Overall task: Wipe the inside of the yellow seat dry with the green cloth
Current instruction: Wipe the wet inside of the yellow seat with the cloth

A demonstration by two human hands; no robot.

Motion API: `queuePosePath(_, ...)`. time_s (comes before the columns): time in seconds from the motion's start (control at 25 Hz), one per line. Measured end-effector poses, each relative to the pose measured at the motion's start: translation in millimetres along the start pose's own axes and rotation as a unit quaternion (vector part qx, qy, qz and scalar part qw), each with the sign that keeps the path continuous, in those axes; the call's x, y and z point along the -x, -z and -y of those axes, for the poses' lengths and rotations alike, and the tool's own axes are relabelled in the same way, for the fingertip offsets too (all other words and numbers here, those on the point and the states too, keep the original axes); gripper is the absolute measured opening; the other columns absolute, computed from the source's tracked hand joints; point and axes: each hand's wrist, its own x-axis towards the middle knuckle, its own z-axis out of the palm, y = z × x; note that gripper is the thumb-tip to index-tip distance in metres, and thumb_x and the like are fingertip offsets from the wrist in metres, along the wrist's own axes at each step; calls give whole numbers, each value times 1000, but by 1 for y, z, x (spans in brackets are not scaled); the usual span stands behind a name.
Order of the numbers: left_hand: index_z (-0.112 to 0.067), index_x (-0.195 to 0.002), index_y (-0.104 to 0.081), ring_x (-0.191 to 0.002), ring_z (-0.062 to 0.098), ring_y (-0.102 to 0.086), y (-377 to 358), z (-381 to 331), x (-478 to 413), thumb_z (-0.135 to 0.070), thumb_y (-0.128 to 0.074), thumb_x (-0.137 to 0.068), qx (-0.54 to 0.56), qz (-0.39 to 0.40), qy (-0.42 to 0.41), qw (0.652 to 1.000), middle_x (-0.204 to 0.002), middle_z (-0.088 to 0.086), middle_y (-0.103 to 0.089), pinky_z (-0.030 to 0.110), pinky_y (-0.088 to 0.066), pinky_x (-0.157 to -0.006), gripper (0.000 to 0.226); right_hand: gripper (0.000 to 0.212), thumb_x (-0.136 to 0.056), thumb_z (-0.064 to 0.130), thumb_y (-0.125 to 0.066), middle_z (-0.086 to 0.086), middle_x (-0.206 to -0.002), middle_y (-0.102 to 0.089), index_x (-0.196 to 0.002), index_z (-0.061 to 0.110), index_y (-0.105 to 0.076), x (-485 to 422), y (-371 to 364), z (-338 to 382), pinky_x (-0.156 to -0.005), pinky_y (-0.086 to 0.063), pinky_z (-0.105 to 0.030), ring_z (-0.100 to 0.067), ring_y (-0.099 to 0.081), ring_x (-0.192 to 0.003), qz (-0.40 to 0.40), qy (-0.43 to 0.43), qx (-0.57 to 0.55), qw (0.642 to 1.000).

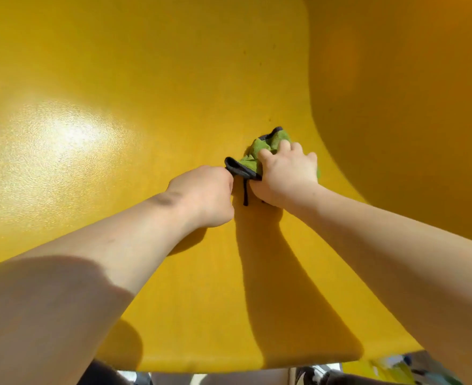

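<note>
Right hand (pixel 286 173) presses the bunched cloth (pixel 260 154) onto the seat (pixel 146 79); left hand (pixel 205 195) pinches its dark hem. Soft, light; best held bunched.

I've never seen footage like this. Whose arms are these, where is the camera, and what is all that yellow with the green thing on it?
There is no machine here: a person wears one wide-angle camera on the head, looking forward and down, so both bare arms reach into the picture from below. The yellow all around is the inside of a moulded yellow seat, curving up on the right, with a bright patch of light on the left. The right hand presses a bunched green cloth with a dark edge against the seat. The left hand is closed beside it, at the cloth's dark corner; its fingers are hidden, so its grip is unclear. A thin dark strap hangs from the cloth between the hands.
</note>
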Motion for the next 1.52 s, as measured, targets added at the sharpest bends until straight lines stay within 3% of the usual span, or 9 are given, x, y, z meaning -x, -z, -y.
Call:
queuePosePath(0.16, -16, -68, -60, -79, 33, -62, 7, -10, 2, -9, -53, -79, -33, -23, -9, 999, -70, 2, -63, 29, -43, -54, 15, 59, -90, 65, -49, -12, -128, -53, -137, 30, -55, 71, 2, 9, -92, -40, -48, -36, -48, -123, 82, 128, 5, 988)
queuePosePath(0.4, -26, -112, -70, -109, 28, -64, -10, -51, 35, -11, -51, -83, 31, -3, -88, 996, -119, 1, -69, 41, -58, -87, 38, 58, -90, 65, -49, -10, -126, -56, -140, 35, -57, 149, 25, -56, -84, -39, -41, -33, -51, -120, 150, 196, 102, 964)
queuePosePath(0.64, -27, -117, -70, -113, 28, -63, -19, -94, 64, -16, -55, -86, 35, -11, -144, 989, -126, 2, -67, 38, -56, -91, 37, 46, -90, 51, -45, -10, -125, -56, -128, 33, -64, 134, 93, -182, -84, -38, -43, -31, -51, -112, 45, -19, 330, 943)
queuePosePath(0.76, -24, -118, -70, -113, 29, -63, -8, -100, 70, -16, -55, -88, 53, -33, -128, 990, -126, 3, -67, 39, -56, -92, 35, 39, -90, 43, -47, -10, -115, -53, -122, 31, -65, 137, 89, -182, -77, -31, -44, -32, -47, -105, 29, -68, 345, 936)
queuePosePath(0.96, -27, -118, -67, -108, 25, -61, -9, -94, 78, -13, -51, -88, 45, 0, -110, 993, -128, -1, -61, 39, -57, -88, 36, 55, -92, 60, -49, -12, -128, -52, -137, 30, -56, 181, 37, -97, -86, -37, -45, -34, -48, -118, 139, 29, 157, 977)
queuePosePath(1.08, -27, -119, -66, -110, 25, -62, -5, -98, 78, -8, -49, -83, 29, 16, -110, 993, -130, -1, -60, 40, -59, -87, 45, 53, -94, 57, -51, -10, -132, -53, -140, 31, -55, 185, 45, -101, -86, -40, -40, -32, -50, -121, 134, 79, 179, 971)
queuePosePath(1.28, -27, -117, -68, -111, 26, -62, 4, -119, 71, -10, -49, -84, 50, -23, -139, 989, -129, -1, -62, 39, -56, -91, 42, 35, -96, 40, -49, -8, -120, -52, -128, 31, -62, 148, 115, -197, -85, -41, -41, -29, -47, -108, 24, -35, 357, 933)
queuePosePath(1.4, -27, -119, -68, -116, 25, -61, 2, -118, 70, -13, -49, -87, 61, -35, -146, 987, -133, 0, -60, 39, -55, -92, 39, 31, -94, 40, -53, -7, -109, -50, -121, 32, -66, 130, 132, -208, -78, -36, -41, -29, -44, -101, -27, -88, 359, 929)
queuePosePath(1.52, -28, -123, -65, -105, 24, -63, -2, -103, 70, -16, -50, -90, 57, -35, -139, 988, -130, -3, -58, 37, -55, -88, 38, 36, -94, 38, -53, -10, -111, -51, -125, 25, -65, 131, 87, -169, -78, -35, -43, -33, -47, -105, -1, -93, 279, 956)
